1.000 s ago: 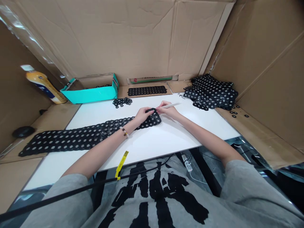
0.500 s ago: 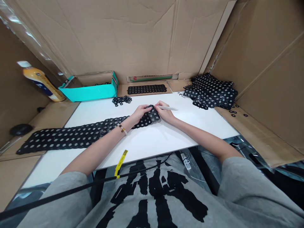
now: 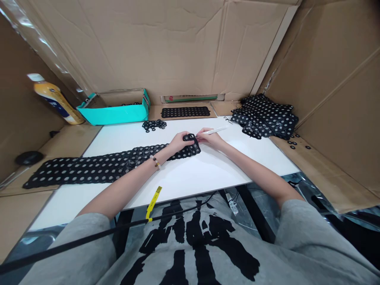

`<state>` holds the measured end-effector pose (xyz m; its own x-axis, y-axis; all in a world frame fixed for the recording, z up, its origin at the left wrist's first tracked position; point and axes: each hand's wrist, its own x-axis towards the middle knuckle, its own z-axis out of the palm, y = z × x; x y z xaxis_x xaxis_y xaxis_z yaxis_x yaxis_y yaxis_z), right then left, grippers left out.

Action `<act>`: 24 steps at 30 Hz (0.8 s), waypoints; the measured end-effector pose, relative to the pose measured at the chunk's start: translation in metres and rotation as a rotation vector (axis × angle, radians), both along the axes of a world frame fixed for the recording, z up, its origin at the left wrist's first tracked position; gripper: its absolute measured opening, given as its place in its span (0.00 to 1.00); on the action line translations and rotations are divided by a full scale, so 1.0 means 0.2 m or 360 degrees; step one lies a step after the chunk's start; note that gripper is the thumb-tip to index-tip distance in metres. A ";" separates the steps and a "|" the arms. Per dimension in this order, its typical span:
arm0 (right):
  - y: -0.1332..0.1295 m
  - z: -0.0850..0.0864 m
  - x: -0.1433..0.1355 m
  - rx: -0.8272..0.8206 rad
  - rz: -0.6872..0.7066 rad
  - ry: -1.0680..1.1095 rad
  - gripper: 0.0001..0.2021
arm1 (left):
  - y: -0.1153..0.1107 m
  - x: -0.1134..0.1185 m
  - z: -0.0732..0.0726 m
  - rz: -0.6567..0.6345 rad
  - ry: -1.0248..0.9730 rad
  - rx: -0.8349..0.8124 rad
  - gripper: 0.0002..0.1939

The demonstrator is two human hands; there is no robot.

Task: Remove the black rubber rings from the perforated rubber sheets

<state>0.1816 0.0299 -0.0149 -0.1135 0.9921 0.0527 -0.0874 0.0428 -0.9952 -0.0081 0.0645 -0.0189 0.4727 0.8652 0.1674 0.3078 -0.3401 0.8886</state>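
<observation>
A long black strip of joined rings (image 3: 97, 168) lies across the white tabletop from the far left to the middle. My left hand (image 3: 181, 143) pinches its right end, where a few rings stand folded up. Close beside that end, my right hand (image 3: 208, 139) is closed around a slim white pen-like tool (image 3: 219, 130), whose back end points up and right. Its tip, by the rings, is hidden by my fingers. Behind my left hand sits a small heap of loose black rings (image 3: 153, 125).
A turquoise open box (image 3: 115, 114) and an orange bottle (image 3: 56, 99) stand at the back left. A shorter black ring panel (image 3: 185, 112) lies at the back on cardboard. To the right are a pile of black ring pieces (image 3: 264, 116) and several loose rings (image 3: 292, 143). Cardboard walls (image 3: 148, 47) surround the table.
The end of the strip is now folded up in my left hand, with ring openings showing. My right hand has shifted slightly right, and the white tool tilts more upward.
</observation>
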 end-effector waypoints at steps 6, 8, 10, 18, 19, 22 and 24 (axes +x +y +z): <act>-0.02 0.02 0.02 0.0020 -0.0014 -0.0083 0.10 | 0.00 -0.01 0.01 0.0040 0.0122 0.0069 0.17; -0.02 0.02 0.02 0.0021 -0.0022 -0.0069 0.10 | 0.00 -0.02 0.02 0.0002 0.0197 0.0028 0.18; -0.02 0.01 0.02 0.0032 -0.0017 -0.0060 0.11 | -0.01 -0.03 0.04 -0.0053 0.0173 -0.0049 0.19; -0.04 0.00 -0.01 0.0243 -0.0111 -0.0364 0.09 | -0.03 -0.02 0.06 -0.0134 0.0087 -0.0212 0.20; -0.05 0.00 -0.02 0.0255 -0.0133 -0.0372 0.08 | -0.02 -0.02 0.05 -0.0144 0.0077 -0.0224 0.20; -0.05 0.01 -0.02 0.0168 -0.0149 -0.0222 0.09 | -0.02 -0.02 0.05 -0.0183 0.0066 -0.0263 0.20; -0.04 0.02 -0.02 0.0072 -0.0120 -0.0088 0.10 | -0.02 -0.02 0.05 -0.0193 0.0061 -0.0278 0.21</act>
